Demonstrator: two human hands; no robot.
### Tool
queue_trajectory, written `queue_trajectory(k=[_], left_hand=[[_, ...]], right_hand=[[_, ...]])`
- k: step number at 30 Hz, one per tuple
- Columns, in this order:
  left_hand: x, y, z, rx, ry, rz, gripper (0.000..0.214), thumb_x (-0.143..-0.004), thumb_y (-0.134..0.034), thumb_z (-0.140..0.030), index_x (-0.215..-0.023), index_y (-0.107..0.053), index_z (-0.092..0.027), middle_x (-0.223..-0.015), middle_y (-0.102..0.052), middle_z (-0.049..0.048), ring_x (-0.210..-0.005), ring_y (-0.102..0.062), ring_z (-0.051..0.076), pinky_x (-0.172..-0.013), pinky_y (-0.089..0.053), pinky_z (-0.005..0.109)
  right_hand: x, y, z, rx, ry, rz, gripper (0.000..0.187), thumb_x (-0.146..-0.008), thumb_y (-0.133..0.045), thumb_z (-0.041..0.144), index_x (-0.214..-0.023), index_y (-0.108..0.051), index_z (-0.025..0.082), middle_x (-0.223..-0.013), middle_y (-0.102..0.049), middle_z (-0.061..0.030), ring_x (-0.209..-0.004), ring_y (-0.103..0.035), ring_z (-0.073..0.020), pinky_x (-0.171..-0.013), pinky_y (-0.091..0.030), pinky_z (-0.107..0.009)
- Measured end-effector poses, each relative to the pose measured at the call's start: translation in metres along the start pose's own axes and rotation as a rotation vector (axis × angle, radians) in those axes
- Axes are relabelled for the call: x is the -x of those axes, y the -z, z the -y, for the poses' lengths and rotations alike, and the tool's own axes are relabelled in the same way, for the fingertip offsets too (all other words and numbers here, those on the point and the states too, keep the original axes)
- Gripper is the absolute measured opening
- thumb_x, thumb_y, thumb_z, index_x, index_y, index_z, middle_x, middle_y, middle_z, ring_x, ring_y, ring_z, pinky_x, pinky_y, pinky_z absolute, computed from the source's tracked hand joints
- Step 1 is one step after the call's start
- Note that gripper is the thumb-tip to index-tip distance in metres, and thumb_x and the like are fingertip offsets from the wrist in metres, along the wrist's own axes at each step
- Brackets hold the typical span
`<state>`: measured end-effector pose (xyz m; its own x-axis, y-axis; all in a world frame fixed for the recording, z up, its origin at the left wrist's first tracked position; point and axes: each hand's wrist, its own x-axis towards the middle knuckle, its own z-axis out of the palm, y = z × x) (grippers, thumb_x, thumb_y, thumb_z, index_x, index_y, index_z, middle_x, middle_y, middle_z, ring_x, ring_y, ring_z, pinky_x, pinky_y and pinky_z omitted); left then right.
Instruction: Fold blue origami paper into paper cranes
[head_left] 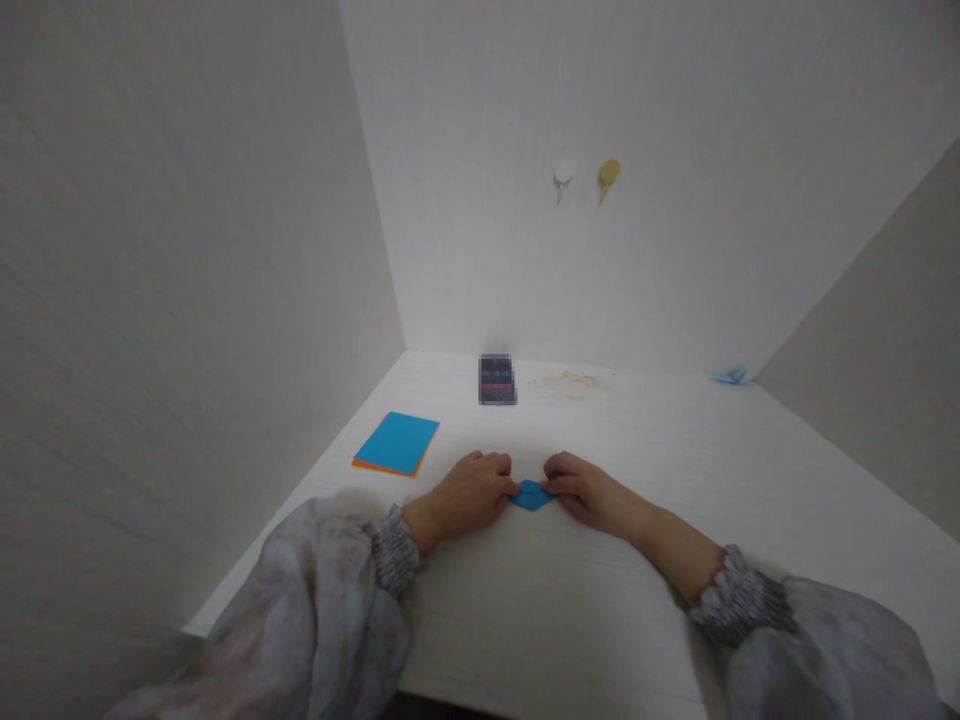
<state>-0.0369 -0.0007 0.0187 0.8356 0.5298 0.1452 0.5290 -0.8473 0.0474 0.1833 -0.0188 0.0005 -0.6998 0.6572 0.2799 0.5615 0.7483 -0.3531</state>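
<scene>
A small folded piece of blue paper (531,495) lies on the white table (615,600) between my two hands. My left hand (469,492) rests on the table with its fingers curled, pinching the paper's left end. My right hand (589,490) mirrors it, fingers closed on the paper's right end. Both wrists show gathered grey sleeve cuffs.
A stack of square coloured sheets (397,443), blue on top with orange beneath, lies to the left. A small dark object (496,379) stands near the back wall. A small blue paper shape (731,377) sits at the far right corner. Two hooks (586,177) hang on the wall.
</scene>
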Motion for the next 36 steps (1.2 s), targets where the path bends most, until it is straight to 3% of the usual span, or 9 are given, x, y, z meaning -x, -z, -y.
queue_trajectory(k=[16, 21, 27, 31, 36], left_hand=[[0.007, 0.001, 0.007, 0.021, 0.013, 0.004, 0.017, -0.079, -0.045, -0.017, -0.084, -0.061, -0.021, -0.086, -0.053, 0.0018, -0.079, -0.051, 0.015, -0.072, -0.037, 0.029], [0.004, 0.0, 0.004, 0.047, 0.007, -0.04, 0.021, -0.078, -0.044, -0.013, -0.095, -0.057, -0.018, -0.089, -0.054, 0.003, -0.08, -0.051, 0.015, -0.073, -0.038, 0.028], [-0.002, -0.007, 0.005, -0.017, -0.091, -0.04, 0.029, -0.085, -0.039, -0.018, -0.111, -0.05, -0.026, -0.094, -0.052, 0.0038, -0.079, -0.049, 0.016, -0.072, -0.038, 0.03], [-0.004, -0.01, 0.004, -0.047, -0.082, -0.05, 0.026, -0.089, -0.033, -0.025, -0.099, -0.057, -0.024, -0.091, -0.052, 0.0043, -0.077, -0.049, 0.015, -0.069, -0.037, 0.029], [-0.003, -0.009, 0.004, -0.079, -0.088, -0.039, 0.027, -0.09, -0.032, -0.025, -0.102, -0.055, -0.023, -0.092, -0.053, 0.0051, -0.078, -0.05, 0.016, -0.068, -0.037, 0.029]], right_hand=[[0.002, 0.007, 0.007, 0.048, -0.011, -0.001, 0.025, -0.077, -0.041, 0.003, -0.084, -0.061, 0.016, -0.089, -0.05, -0.0068, -0.082, -0.047, -0.0176, -0.073, -0.041, -0.031], [0.0, 0.008, 0.009, 0.068, -0.008, 0.007, 0.023, -0.075, -0.042, 0.003, -0.081, -0.06, 0.016, -0.087, -0.051, -0.007, -0.082, -0.047, -0.0179, -0.074, -0.04, -0.032], [-0.003, 0.003, 0.007, 0.102, 0.006, 0.005, 0.026, -0.07, -0.044, 0.002, -0.087, -0.058, 0.015, -0.087, -0.052, -0.0074, -0.082, -0.046, -0.0184, -0.074, -0.038, -0.033], [-0.003, -0.001, 0.007, 0.142, 0.025, 0.014, 0.036, -0.075, -0.042, 0.004, -0.105, -0.056, 0.019, -0.087, -0.052, -0.0063, -0.081, -0.046, -0.0178, -0.072, -0.036, -0.032], [-0.003, -0.006, 0.005, 0.175, -0.011, 0.019, 0.028, -0.081, -0.041, 0.01, -0.097, -0.061, 0.021, -0.084, -0.051, -0.0056, -0.077, -0.045, -0.0169, -0.07, -0.035, -0.031]])
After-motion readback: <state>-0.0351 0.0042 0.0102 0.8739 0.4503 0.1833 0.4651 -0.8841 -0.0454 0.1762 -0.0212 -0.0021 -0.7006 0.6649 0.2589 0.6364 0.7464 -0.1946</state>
